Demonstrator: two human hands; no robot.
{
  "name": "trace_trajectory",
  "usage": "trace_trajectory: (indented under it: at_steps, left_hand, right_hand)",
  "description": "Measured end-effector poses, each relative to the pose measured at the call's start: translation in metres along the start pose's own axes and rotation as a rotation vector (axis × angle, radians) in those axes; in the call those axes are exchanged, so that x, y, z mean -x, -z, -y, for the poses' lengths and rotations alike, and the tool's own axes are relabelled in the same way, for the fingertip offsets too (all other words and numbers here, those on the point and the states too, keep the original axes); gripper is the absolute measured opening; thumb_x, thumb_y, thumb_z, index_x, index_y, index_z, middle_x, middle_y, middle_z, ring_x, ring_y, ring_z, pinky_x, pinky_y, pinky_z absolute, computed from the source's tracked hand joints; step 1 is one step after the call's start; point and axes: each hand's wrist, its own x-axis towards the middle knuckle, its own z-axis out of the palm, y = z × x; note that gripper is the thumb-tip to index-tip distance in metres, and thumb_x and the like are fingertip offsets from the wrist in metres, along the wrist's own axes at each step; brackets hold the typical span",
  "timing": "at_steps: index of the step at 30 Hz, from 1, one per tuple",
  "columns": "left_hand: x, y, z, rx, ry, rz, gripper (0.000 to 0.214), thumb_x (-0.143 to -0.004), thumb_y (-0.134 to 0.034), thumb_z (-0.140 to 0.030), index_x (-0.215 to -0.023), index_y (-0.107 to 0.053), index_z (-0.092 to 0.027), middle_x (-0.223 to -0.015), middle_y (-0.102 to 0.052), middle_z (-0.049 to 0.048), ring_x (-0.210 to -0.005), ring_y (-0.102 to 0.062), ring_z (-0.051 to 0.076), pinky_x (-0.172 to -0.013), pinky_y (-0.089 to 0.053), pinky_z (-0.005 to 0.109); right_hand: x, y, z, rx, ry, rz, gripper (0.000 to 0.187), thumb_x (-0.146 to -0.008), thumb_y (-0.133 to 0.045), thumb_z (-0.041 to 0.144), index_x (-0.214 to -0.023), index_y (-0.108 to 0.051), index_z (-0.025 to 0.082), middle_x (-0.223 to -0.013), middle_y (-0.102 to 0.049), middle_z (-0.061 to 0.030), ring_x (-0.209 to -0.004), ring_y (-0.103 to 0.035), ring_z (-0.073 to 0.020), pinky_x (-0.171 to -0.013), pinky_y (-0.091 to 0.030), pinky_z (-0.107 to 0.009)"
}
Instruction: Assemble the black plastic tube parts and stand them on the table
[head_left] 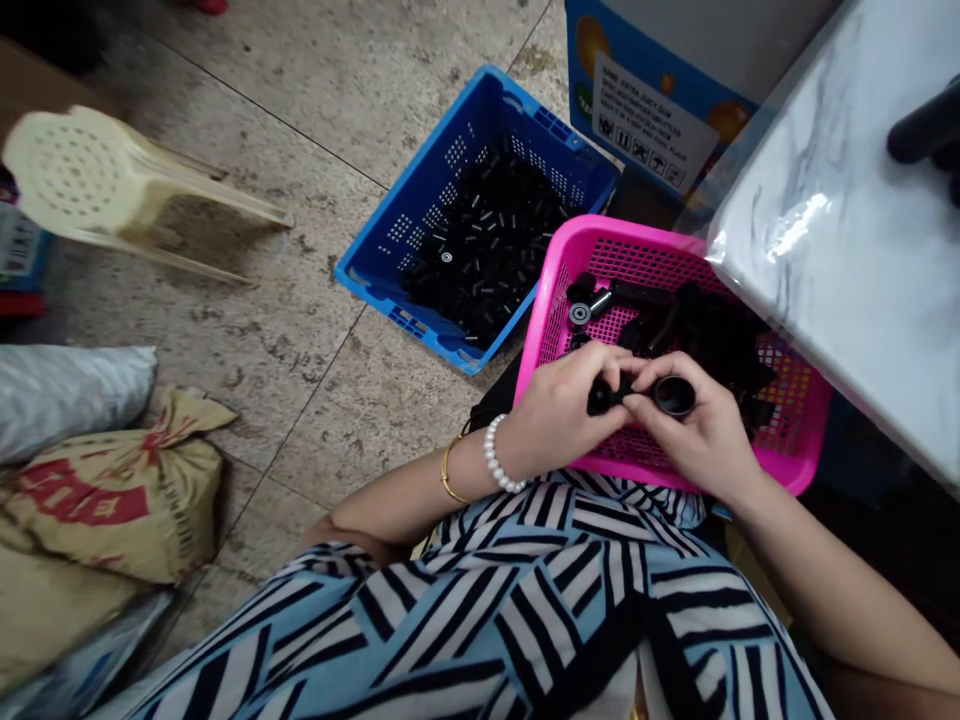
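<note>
Above a pink plastic basket (551, 285) on my lap, both hands meet with their fingertips close together. My left hand (566, 410) is closed on a small black part with a rounded end (601, 396). In my right hand (694, 425) is a black cylindrical part with a round open end (674, 396). The two black parts are close to each other; fingers hide whether they are joined. Inside the basket lie black tube-like pieces (641, 293) and a round piece with a grey ringed face (579, 314).
A blue crate (420, 215) full of small black pieces stands on the floor ahead. To the right is a plastic-covered marbled table (847, 240), with a printed carton (652, 110) behind. A cream stool (75, 170) and tied sacks (120, 490) are at left.
</note>
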Motion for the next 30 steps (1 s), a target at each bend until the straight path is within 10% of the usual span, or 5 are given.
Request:
trace_trajectory:
  at_steps: [9,14,18,30]
  left_hand:
    - [0.005,-0.01,0.003,0.209,0.031,0.016,0.071,-0.083,-0.082,-0.027,-0.145,-0.049,-0.019,-0.135,-0.068,0.012,-0.121,-0.07,0.022,-0.11,-0.058,0.036]
    - [0.002,-0.006,0.002,0.101,-0.024,0.054,0.044,-0.086,-0.078,-0.026,-0.128,-0.067,-0.017,-0.15,-0.056,0.0144,-0.133,-0.061,0.024,-0.115,-0.054,0.04]
    - [0.001,-0.006,0.001,0.114,-0.061,0.102,0.028,-0.089,-0.072,-0.02,-0.116,-0.07,-0.017,-0.123,-0.072,0.0106,-0.116,-0.069,0.019,-0.107,-0.057,0.037]
    - [0.008,-0.011,-0.006,0.074,-0.087,0.166,0.042,-0.085,-0.073,-0.018,-0.126,-0.065,-0.018,-0.114,-0.077,0.0036,-0.097,-0.075,0.014,-0.091,-0.059,0.023]
  right_hand:
    - [0.011,0.016,-0.015,0.405,0.009,-0.197,0.024,-0.093,-0.064,0.028,-0.116,-0.056,0.025,-0.114,-0.072,-0.0064,-0.101,-0.071,-0.022,-0.09,-0.055,-0.038]
    - [0.003,0.018,-0.016,0.383,0.014,-0.155,0.016,-0.094,-0.063,0.037,-0.1,-0.056,0.024,-0.086,-0.062,0.0003,-0.076,-0.061,-0.0163,-0.073,-0.049,-0.031]
    - [0.006,0.021,-0.017,0.176,-0.01,-0.155,0.032,-0.1,-0.048,0.051,-0.09,-0.061,0.023,-0.089,-0.06,-0.0028,-0.087,-0.058,-0.02,-0.085,-0.047,-0.035]
    - [0.032,-0.029,-0.024,-0.095,0.01,-0.297,0.055,-0.101,-0.023,0.067,-0.129,-0.048,0.028,-0.116,-0.06,-0.0109,-0.107,-0.063,-0.027,-0.097,-0.054,-0.047]
